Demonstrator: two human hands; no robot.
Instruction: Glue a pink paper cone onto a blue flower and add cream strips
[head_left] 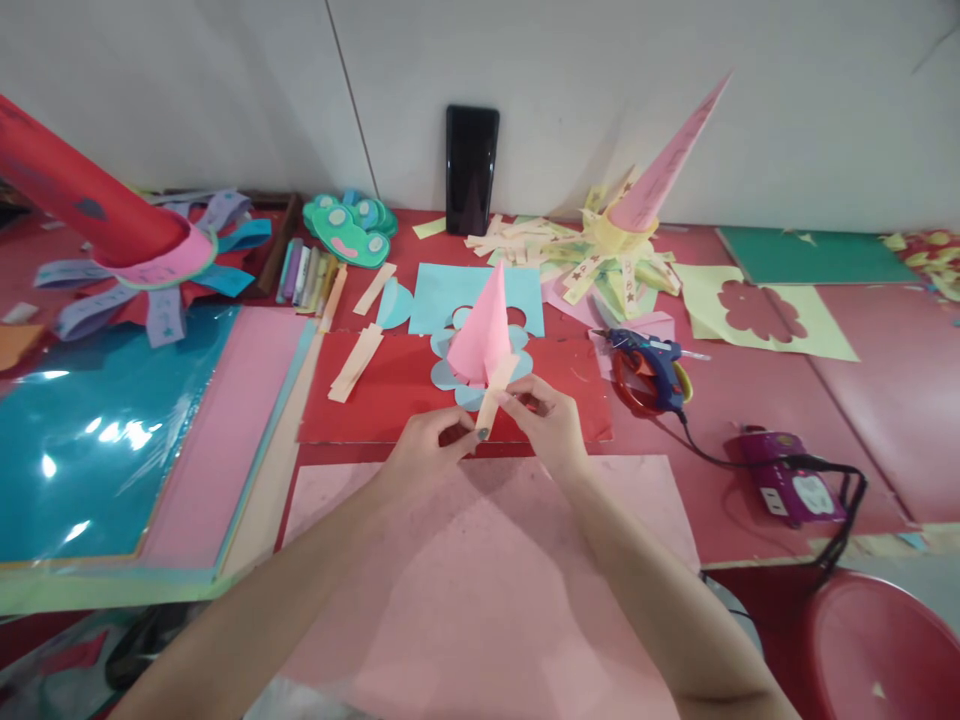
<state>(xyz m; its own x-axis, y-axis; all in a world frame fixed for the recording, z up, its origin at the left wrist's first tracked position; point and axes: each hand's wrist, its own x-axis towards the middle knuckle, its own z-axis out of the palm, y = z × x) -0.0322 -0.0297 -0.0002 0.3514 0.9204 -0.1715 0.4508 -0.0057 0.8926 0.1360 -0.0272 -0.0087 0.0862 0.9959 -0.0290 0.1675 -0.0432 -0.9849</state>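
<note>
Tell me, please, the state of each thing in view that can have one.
Left hand: pinching the strip's near end
Right hand: pinching the strip's side
Strip: held against the cone
Cone: point up, on the blue flower
Phone: propped upright, screen dark
Glue gun: lying down, cord attached; heat cannot be told
Yellow sheet: flat, flower shape cut out

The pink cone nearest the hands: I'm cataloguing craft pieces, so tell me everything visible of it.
The pink cone is plain, apparently rolled paper, its pointed tip up and its wider base down. It sits on a light blue flower-shaped cutout. A pale strip, held by the left hand and right hand, overlaps its lower right edge in view; whether they touch is unclear.
</note>
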